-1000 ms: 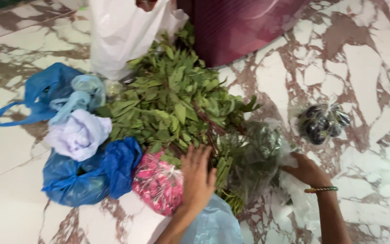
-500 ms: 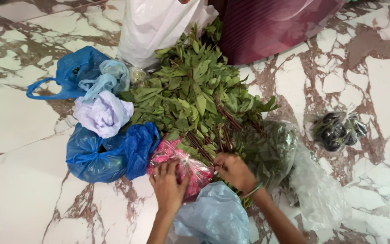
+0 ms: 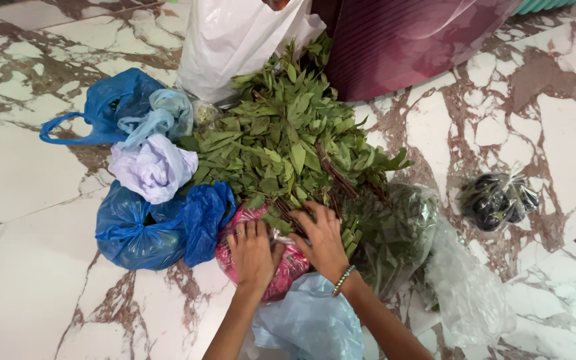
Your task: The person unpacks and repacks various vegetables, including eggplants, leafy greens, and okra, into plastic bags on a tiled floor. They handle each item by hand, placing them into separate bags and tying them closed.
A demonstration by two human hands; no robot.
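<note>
The big heap of green leafy branches (image 3: 288,147) lay mid-frame as before. My right hand (image 3: 323,240) had spread flat over its stem ends, no longer pinching them, grasping nothing. My left hand (image 3: 253,252) still pressed open-palmed on the clear plastic bag of pink flowers (image 3: 281,267), lower centre.

A clear plastic bag of pink flowers (image 3: 261,263) lies on the marble floor (image 3: 28,267), knotted at the top and bulging. It sits just beside a dark blue bag and touches the cut stem ends of a big bunch of green leafy branches (image 3: 288,143), which lies flat, its reddish-brown stems pointing toward the person.
</note>
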